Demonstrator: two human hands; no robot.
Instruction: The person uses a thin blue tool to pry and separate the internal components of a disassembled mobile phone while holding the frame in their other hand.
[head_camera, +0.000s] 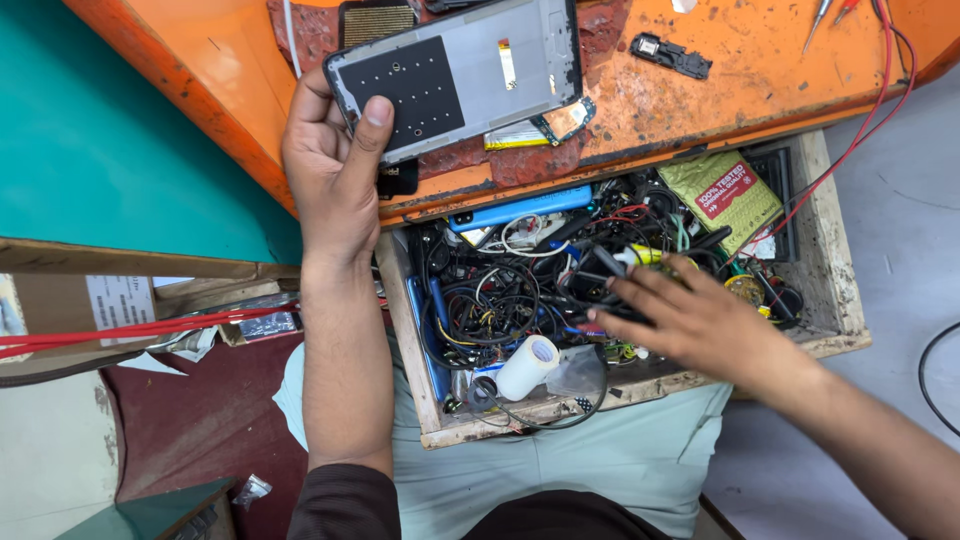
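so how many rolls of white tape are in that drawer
1: a white tape roll lies on its side near the front edge of the open drawer, left of the right hand. Others may be hidden under the tangled cables.

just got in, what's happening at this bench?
A person sits at an orange worktop with a wooden drawer pulled open. The left hand grips an opened phone frame at its corner, resting on the worktop. The right hand is down in the drawer, fingers among tangled black cables. A white tape roll and a green packet also lie in the drawer.
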